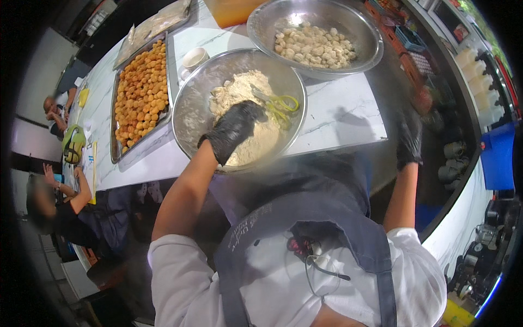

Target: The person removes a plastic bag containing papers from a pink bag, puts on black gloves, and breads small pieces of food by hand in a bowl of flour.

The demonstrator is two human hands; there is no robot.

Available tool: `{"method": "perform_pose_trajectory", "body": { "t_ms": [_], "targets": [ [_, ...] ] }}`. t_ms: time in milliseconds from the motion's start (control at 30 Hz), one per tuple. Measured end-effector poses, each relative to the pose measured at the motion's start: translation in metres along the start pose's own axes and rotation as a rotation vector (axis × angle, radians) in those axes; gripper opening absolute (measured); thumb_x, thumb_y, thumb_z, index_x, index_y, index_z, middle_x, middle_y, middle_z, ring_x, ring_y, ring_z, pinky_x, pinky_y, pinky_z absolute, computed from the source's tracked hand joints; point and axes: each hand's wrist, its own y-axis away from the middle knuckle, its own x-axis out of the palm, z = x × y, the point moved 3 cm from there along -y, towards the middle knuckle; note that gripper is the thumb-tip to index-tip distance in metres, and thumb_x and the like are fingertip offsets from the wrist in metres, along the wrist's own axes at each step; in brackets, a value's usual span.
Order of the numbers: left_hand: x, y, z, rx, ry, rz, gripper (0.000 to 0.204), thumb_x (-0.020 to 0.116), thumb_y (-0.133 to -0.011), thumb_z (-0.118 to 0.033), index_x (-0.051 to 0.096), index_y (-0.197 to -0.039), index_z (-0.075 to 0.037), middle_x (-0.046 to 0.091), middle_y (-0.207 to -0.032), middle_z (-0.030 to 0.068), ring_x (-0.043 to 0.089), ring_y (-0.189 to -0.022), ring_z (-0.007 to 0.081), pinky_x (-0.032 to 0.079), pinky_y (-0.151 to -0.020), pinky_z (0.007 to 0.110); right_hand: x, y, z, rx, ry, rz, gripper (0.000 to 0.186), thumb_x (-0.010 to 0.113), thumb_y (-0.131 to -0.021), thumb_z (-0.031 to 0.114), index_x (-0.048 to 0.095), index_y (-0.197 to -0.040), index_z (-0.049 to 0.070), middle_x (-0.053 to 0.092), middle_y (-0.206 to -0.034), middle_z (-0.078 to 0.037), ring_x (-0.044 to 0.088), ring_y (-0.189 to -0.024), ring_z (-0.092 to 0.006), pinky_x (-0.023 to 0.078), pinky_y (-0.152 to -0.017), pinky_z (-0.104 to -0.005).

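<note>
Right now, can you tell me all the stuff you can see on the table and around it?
Near metal bowl: one, silver, table's near edge, holding pale flour.
Tongs: one pair, yellow-green handles, lying in the flour.
Far metal bowl: one, silver, behind the first, holding pale dough balls.
Tray: one, metal, left of the bowls, full of orange-brown crumbed balls.
Cup: one, white, between tray and near bowl.
Table: one, white marbled.
Other people: two, seated at far left.
Apron: one, dark blue, over a white shirt.
Left hand: black glove, pressed into the flour.
Right hand: black glove, off the table's right edge, fingers blurred.
</note>
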Motion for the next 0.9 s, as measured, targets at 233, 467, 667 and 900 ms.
{"method": "perform_pose_trajectory", "body": {
  "t_ms": [233, 467, 667, 900],
  "targets": [
    [-0.051, 0.02, 0.03, -0.07, 0.543, 0.006, 0.03, 0.052, -0.087, -0.014, 0.058, -0.113, -0.001, 0.06, -0.109, 0.008, 0.057, -0.1, 0.0139, 0.048, -0.075, 0.027, 0.088, -0.011, 0.091, -0.375, -0.26, 0.599, 0.023, 0.052, -0.09, 0.013, 0.062, -0.106, -0.001, 0.065, -0.095, -0.01, 0.06, -0.086, -0.0151, 0.049, -0.078, -0.0279],
    [-0.039, 0.029, -0.012, -0.176, -0.084, 0.192, 0.039, 0.057, -0.084, -0.021, 0.055, -0.122, -0.012, 0.061, -0.111, 0.0124, 0.059, -0.095, 0.0209, 0.045, -0.083, 0.033, 0.17, 0.001, 0.115, -0.446, -0.171, 0.939, 0.025, 0.056, -0.089, 0.017, 0.06, -0.108, 0.002, 0.064, -0.102, -0.008, 0.058, -0.094, -0.0156, 0.047, -0.086, -0.0284],
    [-0.044, 0.026, 0.018, -0.19, 0.097, -0.001, 0.025, 0.058, -0.082, -0.016, 0.063, -0.104, -0.005, 0.065, -0.091, 0.0091, 0.059, -0.08, 0.0211, 0.048, -0.069, 0.033, 0.215, 0.0, 0.108, -0.062, -0.665, 1.082, 0.03, 0.056, -0.087, 0.015, 0.057, -0.111, -0.002, 0.061, -0.107, -0.011, 0.058, -0.098, -0.0176, 0.047, -0.089, -0.0296],
    [-0.074, 0.019, -0.005, -0.127, 0.671, -0.086, 0.033, 0.059, -0.086, -0.02, 0.056, -0.11, 0.002, 0.061, -0.103, 0.008, 0.057, -0.088, 0.0153, 0.049, -0.074, 0.028, 0.24, 0.01, 0.092, 0.631, -1.033, 0.842, 0.035, 0.049, -0.09, 0.031, 0.052, -0.111, 0.003, 0.057, -0.103, -0.014, 0.056, -0.096, -0.027, 0.051, -0.075, -0.0389]
  ]
}}
